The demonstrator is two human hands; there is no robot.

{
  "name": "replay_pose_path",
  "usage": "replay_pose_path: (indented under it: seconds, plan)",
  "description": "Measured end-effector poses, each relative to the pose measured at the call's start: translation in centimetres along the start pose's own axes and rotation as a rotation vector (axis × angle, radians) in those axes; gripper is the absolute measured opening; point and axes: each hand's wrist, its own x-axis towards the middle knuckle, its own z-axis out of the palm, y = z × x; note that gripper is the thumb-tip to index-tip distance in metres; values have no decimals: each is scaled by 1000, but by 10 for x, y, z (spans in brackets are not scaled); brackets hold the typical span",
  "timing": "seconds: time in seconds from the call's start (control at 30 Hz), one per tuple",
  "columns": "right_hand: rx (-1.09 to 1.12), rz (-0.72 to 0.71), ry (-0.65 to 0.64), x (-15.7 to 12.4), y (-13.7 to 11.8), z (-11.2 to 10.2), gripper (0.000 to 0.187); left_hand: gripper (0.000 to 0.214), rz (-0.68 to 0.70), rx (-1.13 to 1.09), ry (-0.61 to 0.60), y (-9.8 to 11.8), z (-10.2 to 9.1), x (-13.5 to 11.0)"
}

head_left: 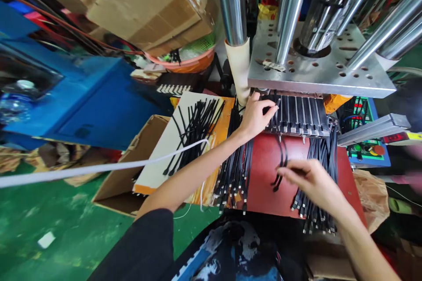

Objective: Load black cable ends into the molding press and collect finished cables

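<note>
Head view: a person works at a vertical press, both bare hands over its red table (263, 184).
Left hand (255, 116): reaches under the edge of the perforated press plate (316, 70), fingers pinched narrow on a black strip (277, 104) at the left end of the slotted fixture (298, 116).
Right hand (311, 182): lower and nearer the body, blurred; its fingers seem closed lightly on two looped strips (281, 158) that hang from the fixture's front.
Stock: a left bundle (235, 171) and a right bundle (318, 184) of the same strips drape over the table's near edge; more lie loose on a pale board (198, 127).
Cord: a white cord (99, 167) crosses the left forearm.
Risk: the left fingertips lie in the gap below the plate, so any descent would likely trap them. The cord could snag the arm, and a brushed bundle may slide off the edge.
</note>
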Motion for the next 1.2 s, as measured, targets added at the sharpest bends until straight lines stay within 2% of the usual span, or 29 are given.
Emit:
replay_pose_path:
  seconds: [0.1,0.2,0.27,0.4,0.5,0.63,0.77,0.83,0.93,0.97,1.07,1.13,1.2]
  plan:
    - [-95,-31,36,59,-6,-48,51,14,-46,33,-33,-14,11,20]
    - [-109,-59,104,112,0,-72,56,27,-29,27,50,-16,7,14]
    - [-115,-86,109,135,7,-77,56,37,130,1,10,-15,-3,-1]
    - [-171,-104,100,156,17,-75,51,36,560,61,-318,-17,-23,-28]
    - [-191,-99,122,161,20,-72,49,38,662,227,-388,-17,-26,-33]
    - [-198,-116,245,161,25,-68,41,35,666,409,-396,-5,-21,-30]
    - [-109,-104,175,161,29,-70,38,46,644,491,-411,9,-20,-33]
    - [-149,-101,207,159,27,-70,41,56,638,497,-423,15,-19,-38]
    - [-351,-148,377,143,21,-64,35,57,558,533,-401,21,-16,-48]
    - [-455,-191,389,134,19,-61,34,57,527,549,-394,23,-15,-52]
    - [-840,-242,283,103,15,-52,44,67,460,561,-411,30,-10,-58]
    - [-1055,-170,229,92,13,-48,49,74,420,542,-433,34,-9,-54]
    - [-1163,-96,226,97,10,-47,51,73,370,531,-438,37,-7,-42]
